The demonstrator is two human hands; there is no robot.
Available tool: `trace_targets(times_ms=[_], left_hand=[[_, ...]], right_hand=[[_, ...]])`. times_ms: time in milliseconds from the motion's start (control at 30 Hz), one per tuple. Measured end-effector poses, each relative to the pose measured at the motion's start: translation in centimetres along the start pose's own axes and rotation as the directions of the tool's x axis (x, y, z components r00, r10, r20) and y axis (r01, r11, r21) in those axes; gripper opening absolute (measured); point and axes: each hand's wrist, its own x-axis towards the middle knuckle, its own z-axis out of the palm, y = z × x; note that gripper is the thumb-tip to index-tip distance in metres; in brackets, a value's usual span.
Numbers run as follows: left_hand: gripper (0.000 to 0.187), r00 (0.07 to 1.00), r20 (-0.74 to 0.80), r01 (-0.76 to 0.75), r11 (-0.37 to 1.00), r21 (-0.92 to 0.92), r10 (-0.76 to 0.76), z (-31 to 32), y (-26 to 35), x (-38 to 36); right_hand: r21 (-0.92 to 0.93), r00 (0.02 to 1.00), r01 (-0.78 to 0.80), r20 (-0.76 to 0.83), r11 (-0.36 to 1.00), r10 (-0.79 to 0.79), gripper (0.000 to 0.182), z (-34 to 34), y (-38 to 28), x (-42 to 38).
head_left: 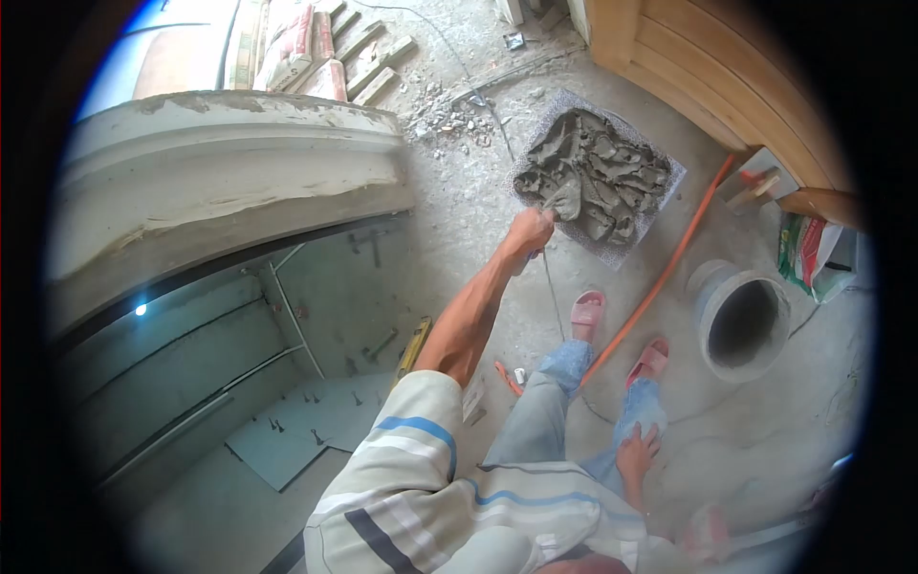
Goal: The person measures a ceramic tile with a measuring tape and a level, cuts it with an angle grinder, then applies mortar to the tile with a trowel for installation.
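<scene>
My left hand (530, 235) is closed around the handle of a trowel, its blade (562, 199) coated in mortar and touching the heap. The grey mortar (617, 172) is spread in thick ridges over a square speckled tile (660, 206) lying on the floor. Bent down near my knee, my right hand (639, 459) rests on the jeans with its fingers spread, holding nothing. My feet in pink sandals (588, 311) stand just behind the tile.
An orange hose (660, 271) curves past the tile's right side. Further right stand a grey bucket (741, 320), a flat trowel (760, 184) and a bag (805, 251). At left, a ledge (229, 167) borders a recess with a laid tile (306, 421) and a yellow level (413, 346).
</scene>
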Motion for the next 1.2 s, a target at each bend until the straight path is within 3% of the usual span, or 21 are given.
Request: trace_targets(times_ms=[33,100,133,200,300,333,400,433,500,600,633,733,800,900,967,1033,1067,1133,1200], left_hand=[[0.048,1.0,0.006,-0.003,1.0,0.0,0.003,0.4,-0.6,-0.7],[0.043,0.983,-0.004,0.176,0.96,-0.22,-0.181,-0.6,-1.0,-3.4],[0.043,0.985,0.0,0.17,0.962,-0.213,-0.174,-1.4,-1.3,-3.8],[0.042,0.954,-0.048,0.234,0.833,-0.502,-0.297,-2.5,-2.6,-4.7],[0.04,0.946,-0.02,0.224,0.694,-0.684,-0.324,-2.2,-3.9,-3.1],[0.04,0.946,0.002,0.237,0.689,-0.685,-0.324,-1.7,-4.0,-3.5],[0.041,0.962,-0.078,0.226,0.92,-0.321,-0.263,-0.9,-2.9,-4.7],[0.043,0.957,0.011,0.271,0.878,-0.394,-0.29,-0.1,-5.1,-3.3],[0.045,0.964,-0.002,0.232,0.845,-0.482,-0.266,0.6,-4.6,-4.9],[0.045,0.972,-0.006,0.195,0.818,-0.542,-0.236,4.0,-3.8,-4.6],[0.045,0.968,0.075,0.246,0.831,-0.499,-0.242,4.9,-2.8,-5.0],[0.044,0.973,0.127,0.229,0.799,-0.556,-0.191,8.4,-1.1,-5.6],[0.042,0.949,0.106,0.292,0.703,-0.648,-0.297,10.2,0.3,-7.0],[0.038,0.978,0.163,0.188,0.878,-0.439,-0.128,11.8,1.0,-9.3],[0.04,0.978,0.117,0.205,0.873,-0.442,-0.17,13.5,0.9,-8.5],[0.044,0.992,-0.118,0.016,0.977,-0.213,-0.042,14.4,0.5,-7.5],[0.044,0.991,-0.123,0.022,0.98,-0.197,-0.047,14.0,0.7,-8.0],[0.048,0.991,0.026,0.131,0.979,-0.155,-0.128,12.8,3.1,-8.1],[0.05,0.992,0.032,0.125,0.976,-0.181,-0.121,13.3,3.5,-10.0]], right_hand=[[0.001,1.0,-0.007,-0.001,1.0,0.007,0.053,-0.1,-0.1,-0.2],[0.021,1.0,0.0,0.018,1.0,0.0,0.053,-1.0,-0.9,-0.2],[0.029,1.0,-0.007,0.016,1.0,0.007,0.053,-1.0,-1.2,0.0],[-0.005,1.0,0.021,-0.012,1.0,-0.021,0.054,-0.3,-1.2,0.0],[-0.031,0.999,0.033,0.003,0.999,-0.033,0.053,-0.3,-1.8,0.1],[-0.039,1.0,0.014,0.007,0.999,-0.013,0.053,-0.1,-1.9,-0.2],[-0.035,0.999,0.047,-0.001,0.998,-0.047,0.052,-0.2,-1.7,-0.1],[-0.042,1.0,0.018,0.009,0.999,-0.017,0.052,-0.2,-1.4,-0.4],[-0.017,0.998,0.058,-0.01,0.998,-0.059,0.052,-0.1,-1.5,-0.4],[-0.038,0.998,0.064,-0.017,0.997,-0.064,0.052,0.8,-1.5,-0.1],[-0.036,0.998,0.056,-0.018,0.998,-0.057,0.052,0.9,-1.5,0.1],[-0.005,0.998,0.055,-0.024,0.998,-0.055,0.052,1.6,-1.0,-0.2],[0.0,0.999,0.049,-0.023,0.999,-0.049,0.052,2.1,-0.7,-0.3],[0.013,0.998,0.055,-0.011,0.998,-0.055,0.052,2.6,-0.1,-0.5],[0.035,0.999,0.041,-0.008,0.999,-0.041,0.052,3.6,0.8,-0.4],[0.053,0.999,0.037,0.013,0.998,-0.038,0.053,4.7,1.9,-0.7],[0.058,0.999,0.036,0.036,0.998,-0.038,0.055,5.1,2.5,-0.9],[0.087,0.999,0.033,0.038,0.996,-0.036,0.056,5.5,3.5,-0.3],[0.148,0.994,-0.072,0.088,0.986,0.059,0.062,6.8,5.0,-0.2]])
